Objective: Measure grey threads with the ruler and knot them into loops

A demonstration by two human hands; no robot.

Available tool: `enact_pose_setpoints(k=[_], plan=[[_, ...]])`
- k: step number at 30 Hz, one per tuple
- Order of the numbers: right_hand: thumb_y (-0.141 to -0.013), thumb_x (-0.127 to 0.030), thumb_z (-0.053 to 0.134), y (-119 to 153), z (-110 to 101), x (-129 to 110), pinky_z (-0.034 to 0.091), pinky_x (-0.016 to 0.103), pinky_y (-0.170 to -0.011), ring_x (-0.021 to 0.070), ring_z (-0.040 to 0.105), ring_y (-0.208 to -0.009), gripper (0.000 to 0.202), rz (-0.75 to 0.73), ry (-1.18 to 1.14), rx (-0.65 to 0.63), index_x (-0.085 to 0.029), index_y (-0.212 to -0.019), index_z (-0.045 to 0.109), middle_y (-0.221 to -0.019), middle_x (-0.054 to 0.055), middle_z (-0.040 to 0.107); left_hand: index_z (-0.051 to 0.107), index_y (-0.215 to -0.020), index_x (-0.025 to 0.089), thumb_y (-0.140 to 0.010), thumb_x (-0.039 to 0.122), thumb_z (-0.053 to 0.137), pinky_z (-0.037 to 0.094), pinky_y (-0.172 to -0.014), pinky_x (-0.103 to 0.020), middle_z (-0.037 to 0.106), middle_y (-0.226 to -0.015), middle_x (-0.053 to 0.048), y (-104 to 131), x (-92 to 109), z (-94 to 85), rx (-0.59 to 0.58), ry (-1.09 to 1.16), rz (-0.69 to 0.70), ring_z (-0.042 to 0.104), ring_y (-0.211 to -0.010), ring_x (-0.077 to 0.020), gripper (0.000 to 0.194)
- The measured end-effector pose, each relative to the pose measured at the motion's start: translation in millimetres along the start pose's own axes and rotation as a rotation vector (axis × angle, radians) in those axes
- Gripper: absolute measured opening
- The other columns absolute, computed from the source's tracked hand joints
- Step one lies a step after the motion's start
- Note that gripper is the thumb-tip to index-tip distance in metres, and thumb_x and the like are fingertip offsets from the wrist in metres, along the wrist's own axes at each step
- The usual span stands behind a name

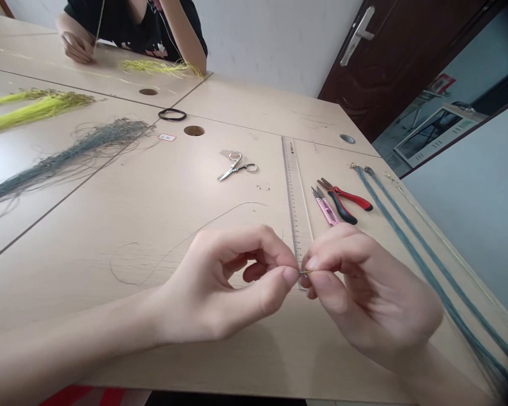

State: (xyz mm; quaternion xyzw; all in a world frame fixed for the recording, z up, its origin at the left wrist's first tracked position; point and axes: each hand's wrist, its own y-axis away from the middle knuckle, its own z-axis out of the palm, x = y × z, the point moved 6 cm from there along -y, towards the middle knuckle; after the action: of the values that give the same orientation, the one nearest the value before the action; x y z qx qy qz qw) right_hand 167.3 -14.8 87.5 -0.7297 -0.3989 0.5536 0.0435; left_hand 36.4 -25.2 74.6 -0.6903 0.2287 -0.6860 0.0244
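Observation:
My left hand [237, 282] and my right hand [364, 287] meet fingertip to fingertip above the near part of the wooden table [220, 366]. Each one pinches a thin thread [303, 272], of which only a short greenish-yellow bit shows between the fingertips. Behind my left hand, a fine dark thread [173, 248] curves loosely over the tabletop. A clear ruler [290, 192] lies lengthwise just beyond my fingertips, with a thin pale stick or cord beside it.
Silver scissors [236, 167], pink snips [325, 207] and red-black pliers [347, 200] lie beyond my hands. Blue-grey thread bundles [423, 242] run along the right; a grey bundle [68, 158] and yellow bundles [38, 110] are left. Across the table sits a person [144, 28].

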Motion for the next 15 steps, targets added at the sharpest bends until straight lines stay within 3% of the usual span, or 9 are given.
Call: enact_pose_setpoints(k=[10,15], plan=[[-0.080,0.000,0.053,-3,0,-16,0.051,0.019,-0.063,0.0104,0.059,-0.072,0.017,-0.241,0.309,0.016,-0.015,-0.089,0.056,-0.081,0.002,0.059,0.055,-0.071,0.014,-0.079,0.008,0.052,0.036,-0.048,-0.022,0.049,-0.059,0.002,2,2,0.6,0.006,0.042,-0.030,0.042,-0.053,-0.0085,0.010],[-0.080,-0.003,0.056,-4,-1,-21,0.053,0.017,-0.065,0.0109,0.061,-0.072,0.014,-0.336,0.455,-0.097,-0.014,-0.088,0.057,-0.080,0.003,0.061,0.056,-0.069,0.014,-0.077,0.007,0.053,0.036,-0.048,-0.022,0.049,-0.057,0.003,3,4,0.8,0.011,0.029,-0.031,0.042,-0.053,-0.0081,0.010]])
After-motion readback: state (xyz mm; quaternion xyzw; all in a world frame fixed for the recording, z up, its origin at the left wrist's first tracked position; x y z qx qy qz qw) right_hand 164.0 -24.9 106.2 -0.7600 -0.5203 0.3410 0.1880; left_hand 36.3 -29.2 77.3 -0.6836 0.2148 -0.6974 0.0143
